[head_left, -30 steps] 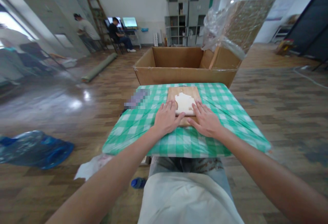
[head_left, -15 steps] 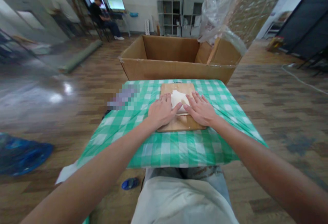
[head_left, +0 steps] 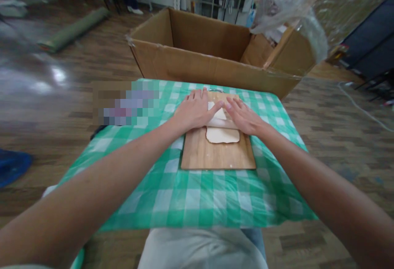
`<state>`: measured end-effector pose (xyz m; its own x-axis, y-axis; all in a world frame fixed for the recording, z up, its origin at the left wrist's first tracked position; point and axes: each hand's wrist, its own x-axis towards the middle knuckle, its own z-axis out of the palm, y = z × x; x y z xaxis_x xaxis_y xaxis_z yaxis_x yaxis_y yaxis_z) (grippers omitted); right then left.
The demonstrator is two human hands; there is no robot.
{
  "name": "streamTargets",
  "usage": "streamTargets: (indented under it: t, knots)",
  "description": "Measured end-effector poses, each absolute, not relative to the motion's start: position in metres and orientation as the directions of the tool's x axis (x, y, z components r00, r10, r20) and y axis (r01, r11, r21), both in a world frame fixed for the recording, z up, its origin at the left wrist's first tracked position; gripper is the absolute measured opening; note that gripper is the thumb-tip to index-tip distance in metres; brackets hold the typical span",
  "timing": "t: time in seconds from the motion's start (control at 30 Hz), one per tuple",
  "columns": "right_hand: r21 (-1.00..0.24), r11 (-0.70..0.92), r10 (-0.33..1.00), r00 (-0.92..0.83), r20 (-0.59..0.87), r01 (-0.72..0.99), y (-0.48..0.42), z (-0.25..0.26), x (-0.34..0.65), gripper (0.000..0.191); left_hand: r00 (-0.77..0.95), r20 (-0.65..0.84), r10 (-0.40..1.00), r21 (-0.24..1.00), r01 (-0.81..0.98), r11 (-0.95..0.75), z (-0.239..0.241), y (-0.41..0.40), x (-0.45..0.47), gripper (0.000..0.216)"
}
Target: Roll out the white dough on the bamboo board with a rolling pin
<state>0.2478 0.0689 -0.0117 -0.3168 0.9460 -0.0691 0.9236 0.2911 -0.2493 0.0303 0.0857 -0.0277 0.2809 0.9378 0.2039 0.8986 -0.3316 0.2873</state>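
The worktop [head_left: 278,109] is covered by a green-and-white checked tablecloth [head_left: 197,197], glossy and perhaps plastic, which drapes over the near edge. A wooden cutting board [head_left: 215,158] lies flat on the cloth toward the far side. To its left sits a blurred object [head_left: 129,102], too indistinct to name.

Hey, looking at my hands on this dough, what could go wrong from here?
1. The left hand and right hand press flat on the white roll. A hard forward push could slide the board on the glossy cloth toward the box.
2. The thin dough lies flat on the board and may stick or tear.
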Motion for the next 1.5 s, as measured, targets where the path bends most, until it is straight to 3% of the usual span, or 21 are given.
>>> streamTargets:
  t: [0.13, 0.3, 0.53, 0.67, 0.87, 1.07, 1.2, 1.3, 1.4, 1.5]
  knots:
    - [-0.178, 0.286, 0.955, -0.296, -0.029, 0.941, 0.084, -0.012, 0.245, 0.091, 0.261, 0.204, 0.943, 0.348, 0.882, -0.319, -0.036, 0.115, 0.031, 0.096]
    - [-0.159, 0.323, 0.942, -0.301, 0.151, 0.933, 0.092, -0.016, 0.248, 0.087, 0.247, 0.263, 0.933, 0.387, 0.858, -0.337, -0.034, 0.126, 0.032, 0.092]
    - [-0.19, 0.427, 0.902, -0.399, 0.167, 0.884, 0.118, -0.018, 0.252, 0.093, 0.208, 0.289, 0.934, 0.406, 0.857, -0.316, -0.03, 0.134, 0.032, 0.081]
    - [-0.171, 0.441, 0.886, -0.397, 0.239, 0.881, 0.119, -0.019, 0.253, 0.096, 0.185, 0.314, 0.931, 0.387, 0.871, -0.304, -0.026, 0.13, 0.033, 0.072]
    - [-0.062, 0.49, 0.856, -0.467, 0.221, 0.869, 0.101, -0.021, 0.25, 0.091, 0.175, 0.389, 0.904, 0.302, 0.903, -0.305, -0.014, 0.115, 0.033, 0.056]
    - [-0.165, 0.387, 0.908, -0.343, 0.241, 0.907, 0.063, -0.027, 0.238, 0.078, 0.172, 0.391, 0.904, 0.231, 0.933, -0.277, -0.031, 0.09, 0.024, 0.044]
    - [-0.134, 0.411, 0.89, -0.365, 0.275, 0.902, 0.047, -0.028, 0.232, 0.082, 0.125, 0.405, 0.906, 0.341, 0.899, -0.276, -0.048, 0.092, 0.003, 0.043]
    - [-0.152, 0.433, 0.886, -0.39, 0.25, 0.888, 0.045, -0.026, 0.232, 0.059, -0.045, 0.452, 0.891, 0.468, 0.862, -0.194, -0.052, 0.098, -0.016, 0.043]
    - [-0.204, 0.35, 0.93, -0.313, 0.19, 0.914, 0.049, -0.025, 0.234, 0.044, -0.027, 0.557, 0.83, 0.482, 0.825, -0.296, -0.047, 0.093, -0.027, 0.036]
    - [-0.258, 0.259, 0.963, -0.228, 0.142, 0.931, 0.055, -0.025, 0.24, 0.038, 0.2, 0.636, 0.745, 0.38, 0.759, -0.528, -0.036, 0.075, -0.021, 0.024]
